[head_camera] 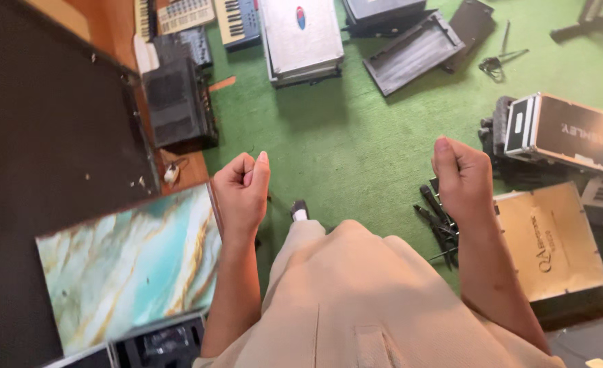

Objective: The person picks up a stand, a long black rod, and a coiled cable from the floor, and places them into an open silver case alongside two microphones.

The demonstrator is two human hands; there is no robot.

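I look straight down past my beige shirt at a green carpet [356,150]. My left hand [241,194] is raised in front of me as a loose fist, thumb up, with nothing in it. It hovers beside the edge of a marbled turquoise-and-gold panel [127,262]. My right hand [461,177] is also curled into a fist and holds nothing. Below it on the carpet lies a bundle of black microphones and clips [438,218]. One shoe toe [300,210] shows between my arms.
A big dark panel [49,129] fills the left. A black amplifier [178,102], keyboards [236,20], a silver flight case [301,37] and open black case lids [414,51] lie at the back. On the right are a rack unit [567,133] and a tan box [553,238].
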